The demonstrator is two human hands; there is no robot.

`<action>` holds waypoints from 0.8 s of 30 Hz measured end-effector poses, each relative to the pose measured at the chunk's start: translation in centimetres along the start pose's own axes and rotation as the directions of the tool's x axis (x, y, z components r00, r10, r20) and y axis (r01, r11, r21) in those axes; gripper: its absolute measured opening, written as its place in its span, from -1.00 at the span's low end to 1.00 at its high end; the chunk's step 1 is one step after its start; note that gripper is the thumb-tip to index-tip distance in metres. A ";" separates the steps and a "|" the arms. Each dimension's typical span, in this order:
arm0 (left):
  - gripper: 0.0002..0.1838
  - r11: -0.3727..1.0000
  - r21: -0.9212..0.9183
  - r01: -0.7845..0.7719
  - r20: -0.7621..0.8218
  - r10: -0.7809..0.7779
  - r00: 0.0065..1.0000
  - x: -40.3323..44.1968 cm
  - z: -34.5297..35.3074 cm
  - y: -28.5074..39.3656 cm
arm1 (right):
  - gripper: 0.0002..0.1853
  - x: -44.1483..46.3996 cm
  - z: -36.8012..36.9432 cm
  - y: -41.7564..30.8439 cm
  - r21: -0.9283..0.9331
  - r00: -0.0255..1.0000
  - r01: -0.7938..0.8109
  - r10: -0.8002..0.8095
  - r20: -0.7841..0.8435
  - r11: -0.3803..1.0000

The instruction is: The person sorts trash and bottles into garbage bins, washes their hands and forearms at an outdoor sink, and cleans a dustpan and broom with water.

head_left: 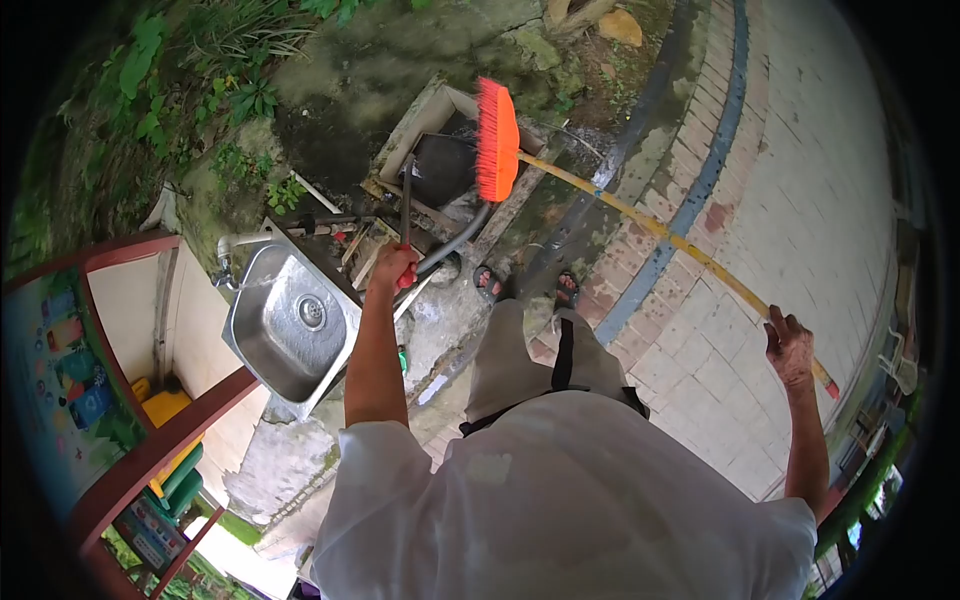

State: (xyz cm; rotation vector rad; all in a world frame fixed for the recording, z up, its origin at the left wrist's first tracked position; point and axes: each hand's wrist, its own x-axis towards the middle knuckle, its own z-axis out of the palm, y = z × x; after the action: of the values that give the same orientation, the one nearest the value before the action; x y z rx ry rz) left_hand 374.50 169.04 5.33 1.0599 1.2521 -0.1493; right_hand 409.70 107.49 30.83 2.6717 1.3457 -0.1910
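A long broom (pixel 640 217) is held in the right grip (pixel 791 350), closed round its yellow pole (pixel 705 263) near the tail end; from there its long axis is angled forward-left to a flat orange head (pixel 508 140) with stiff bristles (pixel 488 140), nearer the left grip (pixel 393 264). Left of that grip, a glossy steel sink (pixel 272 325) is set; in it, a slim dark rod (pixel 406 205) is clasped by its red handle (pixel 407 277).
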 end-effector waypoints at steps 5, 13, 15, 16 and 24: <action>-0.92 0.990 0.136 -0.042 -0.063 0.051 0.997 -2.2 -0.5 0.9 | -0.59 4.1 -2.2 -0.7 -0.050 0.999 0.051 -0.051 -0.011 0.997; -0.86 0.939 0.308 -0.155 -0.105 0.195 0.975 -4.7 -0.4 -1.5 | -0.64 2.7 -3.3 -0.4 -0.030 0.999 -0.024 0.025 0.021 0.999; -0.87 0.972 0.201 -0.125 -0.124 0.151 0.981 -6.2 0.5 -1.2 | -0.65 2.2 -3.6 -0.3 -0.045 0.998 -0.039 0.042 0.057 0.998; -0.88 0.975 0.188 -0.121 -0.126 0.146 0.981 -6.8 0.5 -0.8 | -0.67 2.1 -3.6 -0.5 -0.020 0.995 -0.074 0.075 0.063 0.997; -0.87 0.942 -0.278 -0.187 -0.113 0.161 0.980 -13.7 -0.7 0.1 | -0.84 0.7 -3.0 0.9 0.057 0.986 -0.129 0.122 0.111 0.990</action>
State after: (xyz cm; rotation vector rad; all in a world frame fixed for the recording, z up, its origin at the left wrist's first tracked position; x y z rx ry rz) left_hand 368.96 163.61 16.70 0.9254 1.2097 0.2131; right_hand 411.02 108.07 33.71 2.7433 1.1549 -0.3629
